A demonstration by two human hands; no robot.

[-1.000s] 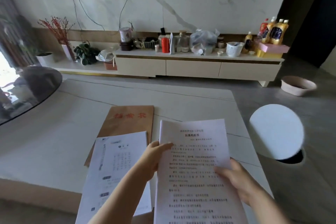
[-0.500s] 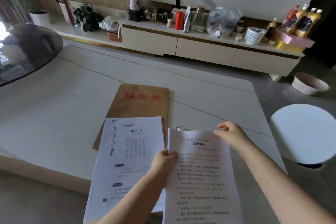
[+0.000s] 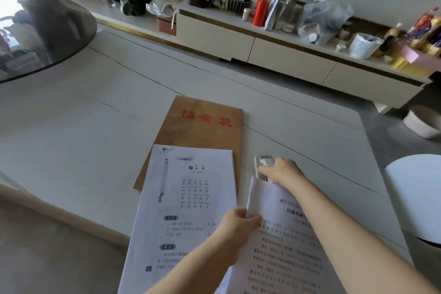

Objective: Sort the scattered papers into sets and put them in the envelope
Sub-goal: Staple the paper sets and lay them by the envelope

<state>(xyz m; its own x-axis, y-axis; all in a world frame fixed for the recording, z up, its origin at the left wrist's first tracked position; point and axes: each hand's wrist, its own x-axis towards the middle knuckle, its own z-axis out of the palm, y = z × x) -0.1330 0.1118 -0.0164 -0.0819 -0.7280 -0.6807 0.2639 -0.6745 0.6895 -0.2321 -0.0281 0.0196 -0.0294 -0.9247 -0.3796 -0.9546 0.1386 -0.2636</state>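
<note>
A brown envelope point(image 3: 202, 124) with red characters lies flat on the pale table point(image 3: 83, 126). One printed paper set point(image 3: 188, 198) lies on the table, overlapping the envelope's near end. My left hand point(image 3: 235, 223) pinches the left edge of a second printed paper set point(image 3: 286, 246), held at the lower right. My right hand point(image 3: 281, 170) reaches past that set's top edge and rests on a small silvery object, likely a stapler point(image 3: 262, 166); its fingers curl over it, and how firmly they grip it is unclear.
A round white stool point(image 3: 415, 198) stands right of the table. A dark glass round table point(image 3: 45, 33) is at far left. Beyond the table runs a low cabinet point(image 3: 262, 50) crowded with bottles, bags and baskets. A bowl point(image 3: 422, 124) sits on the floor.
My right hand left the paper's right edge, went forward past its top, and now rests on the silvery object. My head tilted down and nearer. My left hand keeps hold of the paper set.
</note>
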